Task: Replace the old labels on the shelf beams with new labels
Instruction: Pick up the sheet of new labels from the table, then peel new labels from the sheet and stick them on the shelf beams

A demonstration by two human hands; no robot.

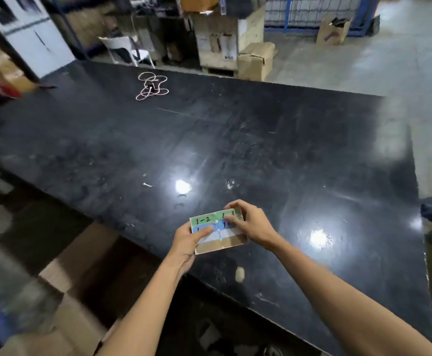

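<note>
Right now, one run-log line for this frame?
stage: label prep | left hand: holds label sheet | right hand: fingers on sheet's top right | over black table | shelf beams: not in view

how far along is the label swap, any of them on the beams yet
Nothing looks done: no shelf beam or fitted label is in view. In hand: the left hand and right hand both hold a label sheet above the black table, with handwritten green and blue labels still on it. Peeling and sticking remain.
</note>
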